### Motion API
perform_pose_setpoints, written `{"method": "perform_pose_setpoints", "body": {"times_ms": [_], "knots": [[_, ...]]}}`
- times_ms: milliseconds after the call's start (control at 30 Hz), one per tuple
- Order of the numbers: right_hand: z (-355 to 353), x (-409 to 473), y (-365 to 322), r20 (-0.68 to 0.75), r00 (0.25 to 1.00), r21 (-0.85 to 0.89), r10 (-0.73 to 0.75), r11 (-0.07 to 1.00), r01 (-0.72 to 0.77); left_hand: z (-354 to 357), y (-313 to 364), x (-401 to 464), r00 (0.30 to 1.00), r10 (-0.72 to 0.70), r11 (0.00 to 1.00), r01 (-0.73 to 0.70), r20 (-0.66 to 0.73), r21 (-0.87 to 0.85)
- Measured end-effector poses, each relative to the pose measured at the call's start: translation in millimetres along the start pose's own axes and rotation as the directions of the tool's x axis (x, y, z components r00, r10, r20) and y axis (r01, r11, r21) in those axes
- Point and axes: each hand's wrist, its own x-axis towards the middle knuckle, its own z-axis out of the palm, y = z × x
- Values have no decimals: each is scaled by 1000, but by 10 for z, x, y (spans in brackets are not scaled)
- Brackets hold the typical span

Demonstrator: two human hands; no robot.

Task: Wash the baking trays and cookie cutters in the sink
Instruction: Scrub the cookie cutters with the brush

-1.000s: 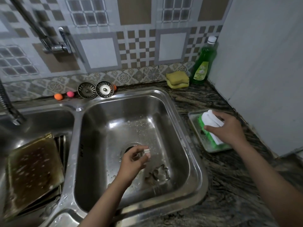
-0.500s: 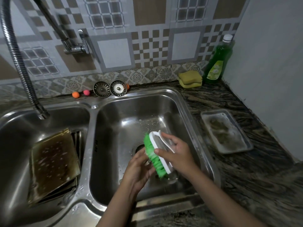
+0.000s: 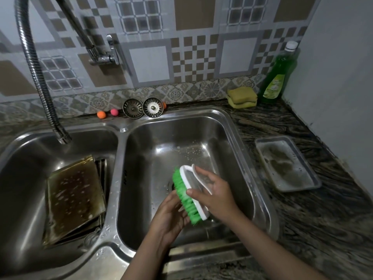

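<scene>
Over the right sink basin (image 3: 201, 138) my right hand (image 3: 217, 196) grips a scrubbing brush (image 3: 190, 187) with a white back and green bristles. The bristles press into my left hand (image 3: 167, 217), whose fingers curl under them; the small cookie cutter it holds is hidden behind the brush. A stack of greasy brown baking trays (image 3: 74, 197) leans in the left basin. A small dirty metal tray (image 3: 286, 164) lies on the counter to the right of the sink.
A flexible tap hose (image 3: 36, 67) hangs over the left basin. Two sink strainers (image 3: 133, 108) and small coloured balls (image 3: 101, 114) line the back ledge. Yellow sponges (image 3: 242, 97) and a green dish soap bottle (image 3: 278, 77) stand in the back right corner by the wall.
My right hand lifted the brush off the counter tray and brought it over the right basin against my left hand. Over the last half second the hands barely moved.
</scene>
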Motion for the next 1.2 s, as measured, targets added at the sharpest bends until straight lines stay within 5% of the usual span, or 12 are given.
{"method": "perform_pose_setpoints", "body": {"times_ms": [200, 267, 400, 500, 567, 700, 833, 967, 1200], "knots": [[-87, 4, 31, -37, 996, -298, -81, 952, 66, -103, -95, 2, 993, 4, 994, 8, -120, 105], [-91, 46, -44, -66, 994, -374, -88, 926, 58, -128, -81, 14, 985, 84, 966, -43, -154, 255], [-69, 82, -180, -56, 995, -199, -82, 978, 70, -156, 26, 17, 934, 330, 650, -122, -134, 750], [-28, 62, -149, 23, 1000, -51, -9, 999, 10, -122, 117, -41, 926, 377, 431, -176, 1, 885], [-11, 32, -79, 26, 999, -50, 40, 998, -39, -108, 168, -78, 912, 402, 374, -244, 81, 894], [24, -35, -20, -67, 968, 309, 243, 927, -212, -88, 188, -142, 902, 432, 619, -295, -1, 728], [109, -106, -2, 56, 915, 602, 400, 717, -350, 28, 99, -169, 887, 434, 835, -331, -157, 439], [172, -184, 13, 93, 909, 638, 405, 677, -367, 160, -51, -214, 890, 355, 929, -302, -287, 212], [90, -180, 25, -37, 931, 493, 363, 817, -299, 118, -87, -275, 908, 303, 946, -251, -289, 204]]}}
